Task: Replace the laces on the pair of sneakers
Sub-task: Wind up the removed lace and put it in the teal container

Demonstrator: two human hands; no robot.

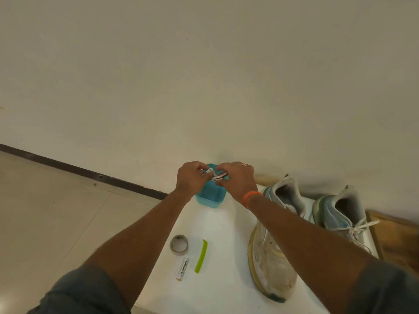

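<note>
Both hands work just above a small turquoise plastic tub (209,196) at the far edge of the white tabletop (226,279). The left hand (192,179) and the right hand (237,177) each have fingers curled around a bundled white patterned shoelace (213,174) held between them.

The 2 worn white-and-teal mesh sneakers stand to the right: the nearer sneaker (272,252) shows no lace I can make out, partly hidden by the right forearm, while the farther sneaker (340,214) has its white lace (356,227) tied.

Likely risks: the bundle could knot tighter if the ends are pulled before the coil is loosened, and a loose end could slip into the tub. The right forearm hangs close over the nearer sneaker and could tip it. A grey tape roll (179,244), a white battery (182,269) and a lime green plastic clip (201,256) lie near the left elbow and could be swept off the edge.
</note>
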